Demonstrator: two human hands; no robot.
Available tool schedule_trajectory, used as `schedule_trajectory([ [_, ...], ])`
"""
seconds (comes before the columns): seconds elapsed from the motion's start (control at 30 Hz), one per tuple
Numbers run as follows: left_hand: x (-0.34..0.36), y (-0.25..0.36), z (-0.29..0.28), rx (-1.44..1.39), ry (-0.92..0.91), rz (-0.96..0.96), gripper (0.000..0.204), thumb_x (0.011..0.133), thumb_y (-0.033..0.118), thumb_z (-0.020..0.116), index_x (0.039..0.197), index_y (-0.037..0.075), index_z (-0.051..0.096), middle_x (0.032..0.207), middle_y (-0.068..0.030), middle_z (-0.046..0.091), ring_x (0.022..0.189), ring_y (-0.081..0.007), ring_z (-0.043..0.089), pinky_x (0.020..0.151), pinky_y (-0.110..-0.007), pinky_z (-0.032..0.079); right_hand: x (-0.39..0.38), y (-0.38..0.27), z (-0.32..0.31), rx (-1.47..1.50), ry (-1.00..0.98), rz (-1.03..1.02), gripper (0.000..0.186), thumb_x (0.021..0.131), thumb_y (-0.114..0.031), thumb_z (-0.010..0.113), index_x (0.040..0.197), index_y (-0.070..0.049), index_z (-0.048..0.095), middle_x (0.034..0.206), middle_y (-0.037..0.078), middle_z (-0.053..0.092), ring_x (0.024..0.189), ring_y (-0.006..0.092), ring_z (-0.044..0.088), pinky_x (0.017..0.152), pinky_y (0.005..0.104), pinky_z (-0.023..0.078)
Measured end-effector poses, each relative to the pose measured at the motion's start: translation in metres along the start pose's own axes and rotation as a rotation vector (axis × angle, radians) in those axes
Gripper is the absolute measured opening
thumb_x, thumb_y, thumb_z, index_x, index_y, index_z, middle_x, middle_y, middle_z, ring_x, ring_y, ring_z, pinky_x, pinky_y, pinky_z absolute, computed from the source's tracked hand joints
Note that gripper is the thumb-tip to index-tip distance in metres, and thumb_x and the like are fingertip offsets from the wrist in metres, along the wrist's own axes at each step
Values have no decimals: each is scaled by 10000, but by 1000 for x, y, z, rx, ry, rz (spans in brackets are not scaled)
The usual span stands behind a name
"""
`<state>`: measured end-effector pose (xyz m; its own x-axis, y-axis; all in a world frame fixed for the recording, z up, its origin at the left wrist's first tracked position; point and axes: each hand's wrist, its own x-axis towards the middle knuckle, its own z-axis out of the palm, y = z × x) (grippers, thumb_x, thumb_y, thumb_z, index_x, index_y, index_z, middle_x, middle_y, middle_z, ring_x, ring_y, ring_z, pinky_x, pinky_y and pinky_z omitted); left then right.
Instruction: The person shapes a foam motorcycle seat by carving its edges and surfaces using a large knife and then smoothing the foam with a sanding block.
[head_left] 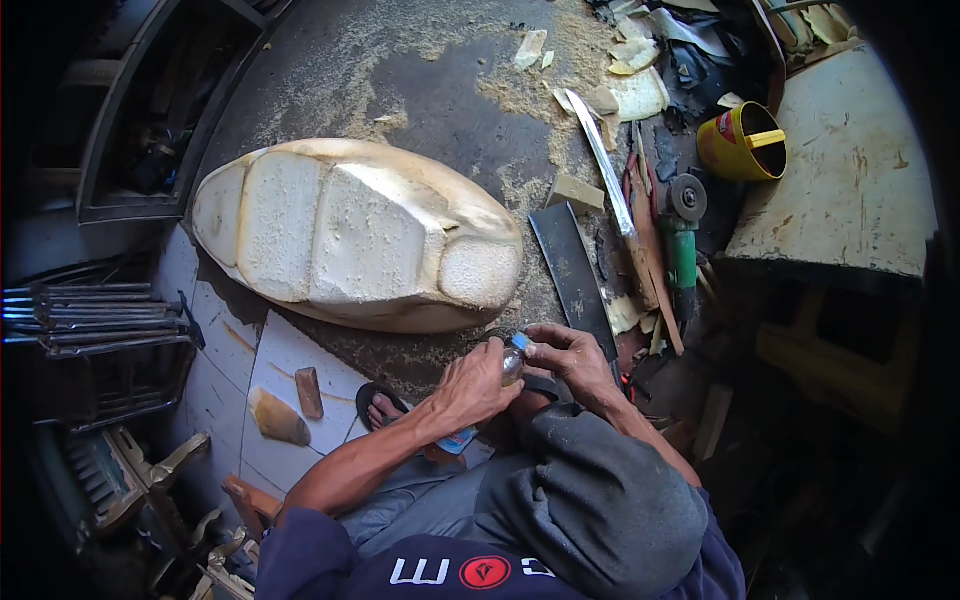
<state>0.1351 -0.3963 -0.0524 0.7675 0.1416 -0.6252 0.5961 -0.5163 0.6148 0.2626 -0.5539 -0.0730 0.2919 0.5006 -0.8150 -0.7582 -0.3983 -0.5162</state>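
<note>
My left hand (pixel 477 380) is wrapped round a clear plastic bottle (pixel 512 366), held over my lap. At the bottle's mouth, the fingers of my right hand (pixel 572 362) pinch a blue cap (pixel 520 342); I cannot make out whether the cap is loose. The bottle's lower part shows below my left wrist, with a blue label (pixel 459 440). Just ahead of my hands lies a large shaped foam seat pad (pixel 365 235), pale on top and yellowish along its sides.
To the right lie a long knife (pixel 600 160), a dark flat strip (pixel 575 270), a green angle grinder (pixel 682 240) and a yellow bucket (pixel 738 145). Foam scraps (pixel 640 95) and crumbs cover the floor. Two small blocks (pixel 309 393) rest on white tiles at left, near stacked metal frames (pixel 95 320).
</note>
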Motion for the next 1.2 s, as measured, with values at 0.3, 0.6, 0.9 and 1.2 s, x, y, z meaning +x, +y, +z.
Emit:
schedule_trajectory([
  [0.3, -1, -6, 6, -14, 67, 79, 473, 883, 271, 742, 1154, -26, 493, 1050, -294, 641, 933, -505, 663, 774, -552, 544, -4, -4, -3, -272, -1, -106, 466, 901, -186, 761, 1305, 28, 673, 1244, 172, 718, 1130, 237, 686, 977, 339, 538],
  [0.6, 3, -1, 4, -41, 161, 147, 459, 893, 243, 734, 1184, -6, 481, 1045, -275, 621, 899, -513, 653, 732, -560, 539, -7, -11, -3, -379, 23, -278, 420, 924, -224, 761, 1272, 4, 701, 1173, 160, 746, 1073, 198, 697, 941, 323, 533],
  [0.9, 15, 9, 12, 4, 165, 94, 460, 914, 293, 708, 1135, -32, 469, 1026, -316, 630, 899, -530, 651, 751, -575, 533, -12, -23, -12, -307, 20, -173, 450, 913, -135, 754, 1321, 27, 654, 1264, 139, 702, 1122, 174, 653, 988, 316, 505],
  [1.2, 37, 62, 13, -180, 330, 225, 480, 917, 262, 725, 1226, -19, 489, 1102, -299, 623, 975, -493, 656, 802, -546, 540, -45, -78, -19, -208, 100, -560, 616, 885, -34, 767, 1381, -99, 408, 1438, 154, 525, 1075, 152, 598, 950, 329, 539],
])
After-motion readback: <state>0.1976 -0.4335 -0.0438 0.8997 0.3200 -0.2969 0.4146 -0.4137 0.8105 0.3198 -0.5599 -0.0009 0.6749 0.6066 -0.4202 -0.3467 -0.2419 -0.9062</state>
